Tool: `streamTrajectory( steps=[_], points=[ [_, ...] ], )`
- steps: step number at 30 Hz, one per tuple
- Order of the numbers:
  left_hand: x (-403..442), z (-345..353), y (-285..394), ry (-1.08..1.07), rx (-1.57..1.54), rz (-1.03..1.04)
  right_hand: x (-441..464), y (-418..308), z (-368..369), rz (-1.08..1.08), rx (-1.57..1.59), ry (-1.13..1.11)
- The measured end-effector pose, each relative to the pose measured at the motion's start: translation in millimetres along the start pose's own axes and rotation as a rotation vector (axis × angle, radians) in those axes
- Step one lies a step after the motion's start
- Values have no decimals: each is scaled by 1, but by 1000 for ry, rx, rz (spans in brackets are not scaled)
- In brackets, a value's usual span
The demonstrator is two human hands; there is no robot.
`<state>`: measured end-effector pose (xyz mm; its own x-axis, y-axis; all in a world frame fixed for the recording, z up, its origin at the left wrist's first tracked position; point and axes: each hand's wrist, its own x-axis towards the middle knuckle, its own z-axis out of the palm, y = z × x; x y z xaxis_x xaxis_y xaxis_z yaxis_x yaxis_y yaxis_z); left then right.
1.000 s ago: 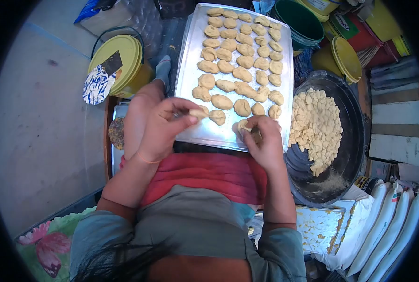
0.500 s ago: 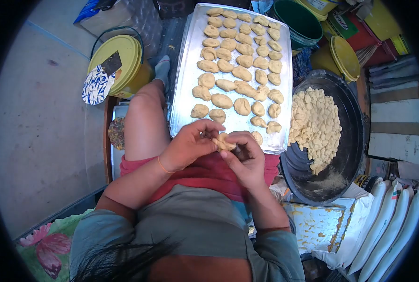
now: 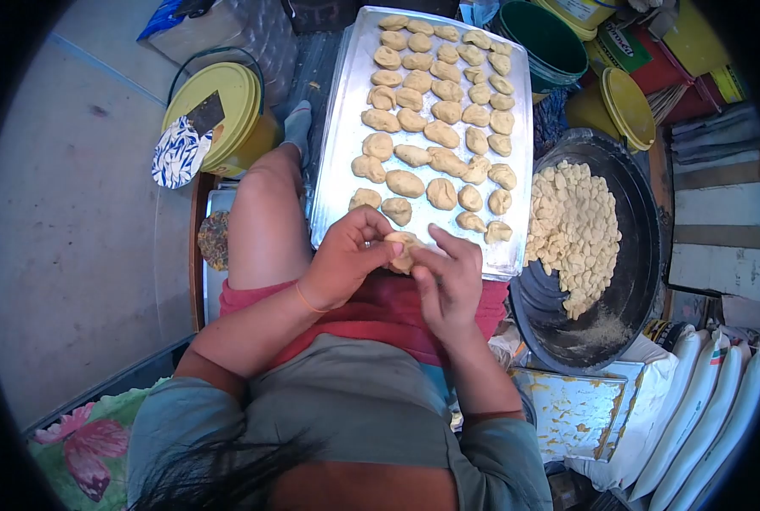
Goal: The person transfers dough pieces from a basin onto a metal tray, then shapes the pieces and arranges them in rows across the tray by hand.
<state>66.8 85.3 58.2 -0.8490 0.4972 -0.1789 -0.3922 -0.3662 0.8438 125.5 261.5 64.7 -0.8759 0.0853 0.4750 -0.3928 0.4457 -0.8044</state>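
My left hand pinches a small flattened piece of dough between thumb and fingers, just over the near edge of a metal tray. My right hand is at the dough's right side, its fingers spread and a fingertip touching or very close to the piece. Rows of shaped dough pieces lie on the tray, rounded and oval, a few touching each other. To the right of the tray, a black basin holds a heap of small dough lumps.
On the left stands a yellow lidded bucket with a patterned piece on top. A green bucket and another yellow bucket stand behind the basin. White filled bags and a stained metal sheet are at the lower right.
My right hand has loosened from the dough, its fingers now spread wider. My left hand keeps its pinch on the piece, which shows more of its flat side.
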Motion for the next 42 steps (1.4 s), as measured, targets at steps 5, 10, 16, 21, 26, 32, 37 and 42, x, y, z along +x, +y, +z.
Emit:
streamTrajectory(
  steps=[5, 10, 16, 21, 26, 32, 37, 42],
  points=[
    [-2, 20, 18, 63, -275, -152, 0, 1, 5, -275, -371, -12],
    [-1, 6, 12, -52, -350, -306, 1, 10, -1, -304, -372, -27],
    [-4, 14, 9, 1, -357, -218, 11, 4, -3, -252, -346, -10],
    [-7, 10, 6, -169, 237, 131, 10, -1, 11, 59, 223, 204],
    [-11, 19, 16, -334, 338, 186, 12, 4, -14, 67, 243, -36],
    [-13, 18, 17, -128, 686, 228, 15, -13, -15, -10, 133, -35],
    [-11, 13, 14, -61, 783, 276, 13, -11, -17, -13, 6, -132],
    [-2, 22, 21, -215, 896, 241, -5, 11, -11, 244, 87, -26]
  ],
)
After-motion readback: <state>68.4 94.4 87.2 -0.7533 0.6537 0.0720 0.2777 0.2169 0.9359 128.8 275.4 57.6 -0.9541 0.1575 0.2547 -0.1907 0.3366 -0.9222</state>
